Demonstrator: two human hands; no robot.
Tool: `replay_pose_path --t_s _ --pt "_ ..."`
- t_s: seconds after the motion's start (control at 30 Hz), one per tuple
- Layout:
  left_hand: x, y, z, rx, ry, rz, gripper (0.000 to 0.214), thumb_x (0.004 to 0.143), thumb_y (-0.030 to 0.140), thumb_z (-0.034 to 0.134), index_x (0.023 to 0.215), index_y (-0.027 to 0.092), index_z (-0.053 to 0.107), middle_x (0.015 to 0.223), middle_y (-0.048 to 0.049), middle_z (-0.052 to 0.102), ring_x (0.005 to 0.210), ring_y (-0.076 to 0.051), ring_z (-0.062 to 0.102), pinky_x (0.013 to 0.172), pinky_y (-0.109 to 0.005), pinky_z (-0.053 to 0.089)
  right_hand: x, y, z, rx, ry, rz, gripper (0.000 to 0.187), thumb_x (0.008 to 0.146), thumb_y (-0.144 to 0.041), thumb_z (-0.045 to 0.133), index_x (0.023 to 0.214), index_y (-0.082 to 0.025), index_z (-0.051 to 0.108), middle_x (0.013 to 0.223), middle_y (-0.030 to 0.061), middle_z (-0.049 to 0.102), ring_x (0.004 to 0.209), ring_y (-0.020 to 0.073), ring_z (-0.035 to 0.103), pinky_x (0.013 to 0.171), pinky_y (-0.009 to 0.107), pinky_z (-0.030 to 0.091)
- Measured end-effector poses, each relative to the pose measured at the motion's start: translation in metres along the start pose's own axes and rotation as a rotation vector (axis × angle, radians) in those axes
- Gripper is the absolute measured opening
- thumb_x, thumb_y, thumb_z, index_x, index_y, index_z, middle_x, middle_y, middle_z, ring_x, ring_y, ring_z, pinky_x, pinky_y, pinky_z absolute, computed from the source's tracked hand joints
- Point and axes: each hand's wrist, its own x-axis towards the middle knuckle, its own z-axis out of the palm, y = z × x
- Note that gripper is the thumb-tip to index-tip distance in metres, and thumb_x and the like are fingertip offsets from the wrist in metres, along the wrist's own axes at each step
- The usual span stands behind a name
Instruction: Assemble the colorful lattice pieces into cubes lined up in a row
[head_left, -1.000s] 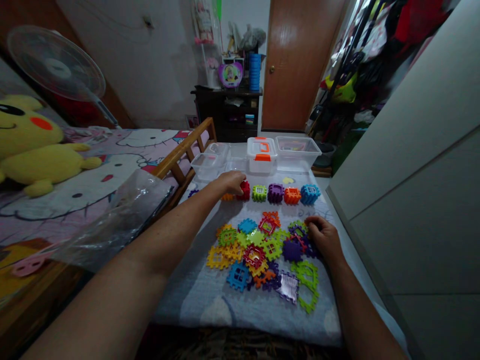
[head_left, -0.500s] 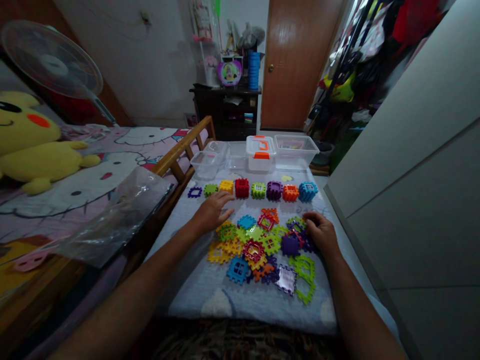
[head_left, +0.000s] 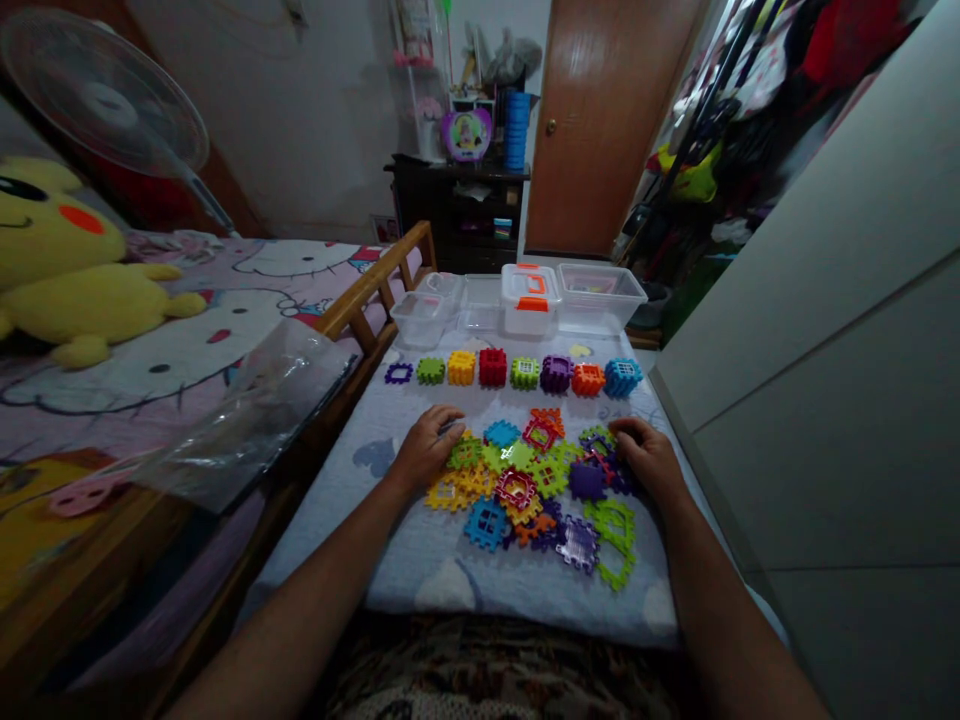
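Observation:
In the head view a loose pile of flat, notched plastic building tiles lies on the cloth-covered table (head_left: 420, 580). My left hand (head_left: 429, 448) is at the pile's left edge, fingers bent and thumb apart, beside a green tile (head_left: 465, 452) and a yellow tile (head_left: 447, 492); nothing shows in its grip. At the right edge rests my right hand (head_left: 648, 458), loosely curved, its fingertips by a purple tile (head_left: 588, 480). Behind the pile runs a row of tiles sorted by colour, including a yellow stack (head_left: 461, 368), a red stack (head_left: 493, 368) and a blue stack (head_left: 622, 377).
Clear plastic boxes (head_left: 600, 300) stand along the table's far edge, one a lidded box (head_left: 529, 300) with orange clips. A wooden bed rail (head_left: 375, 280) borders the left side, with a clear plastic bag (head_left: 255, 430) nearby. A pale cabinet (head_left: 825, 350) borders the right.
My left hand has drawn back from the yellow stack towards me, down to the pile's left edge. My right hand stays in about the same place. The view has shifted slightly.

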Motion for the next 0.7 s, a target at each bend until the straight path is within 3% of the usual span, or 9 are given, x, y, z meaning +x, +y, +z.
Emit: replay_pose_path --t_s 0.1,0.27,0.37,0.53,0.7 --pt "-0.001 -0.001 0.001 0.019 -0.012 0.012 0.031 0.093 0.042 0.049 0.106 0.019 0.066 0.115 -0.009 0.067 0.114 -0.024 0.061 0.105 -0.04 0.047 0.001 -0.003 -0.003 -0.006 -0.014 0.009 0.038 0.074 -0.046 0.057 0.093 -0.018 0.073 0.082 0.0061 0.074 0.065 0.0197 0.063 0.067 0.034 0.05" --pt "-0.001 0.001 0.001 0.061 -0.033 0.032 0.03 0.092 0.041 0.048 0.104 0.02 0.066 0.114 -0.0092 0.067 0.113 -0.024 0.06 0.104 -0.041 0.046 -0.002 -0.013 -0.006 -0.122 0.088 -0.045 0.038 0.075 -0.045 0.057 0.098 -0.02 0.075 0.099 0.0097 0.075 0.083 0.0244 0.066 0.078 0.038 0.05" --pt "0.0 0.002 0.0 0.067 -0.027 0.021 0.028 0.093 0.039 0.046 0.102 0.021 0.066 0.113 -0.0085 0.067 0.112 -0.024 0.06 0.105 -0.041 0.046 -0.007 -0.016 -0.01 -0.15 0.087 -0.066 0.039 0.075 -0.047 0.057 0.099 -0.021 0.074 0.104 0.0101 0.075 0.09 0.0266 0.066 0.082 0.04 0.05" --pt "-0.001 0.003 -0.001 0.045 -0.04 0.017 0.028 0.092 0.04 0.047 0.102 0.022 0.067 0.112 -0.0082 0.067 0.112 -0.024 0.06 0.104 -0.041 0.046 -0.02 -0.023 -0.008 -0.139 -0.03 -0.155 0.033 0.077 -0.045 0.059 0.098 -0.023 0.072 0.11 0.0087 0.074 0.1 0.0268 0.065 0.094 0.042 0.048" --pt "-0.002 0.005 -0.003 0.034 -0.061 0.054 0.03 0.088 0.045 0.055 0.103 0.022 0.067 0.114 -0.009 0.067 0.114 -0.026 0.06 0.105 -0.042 0.047 -0.037 -0.053 0.025 -0.166 -0.27 -0.408 0.021 0.084 -0.029 0.057 0.099 -0.023 0.071 0.107 0.0082 0.073 0.103 0.025 0.065 0.096 0.044 0.047"
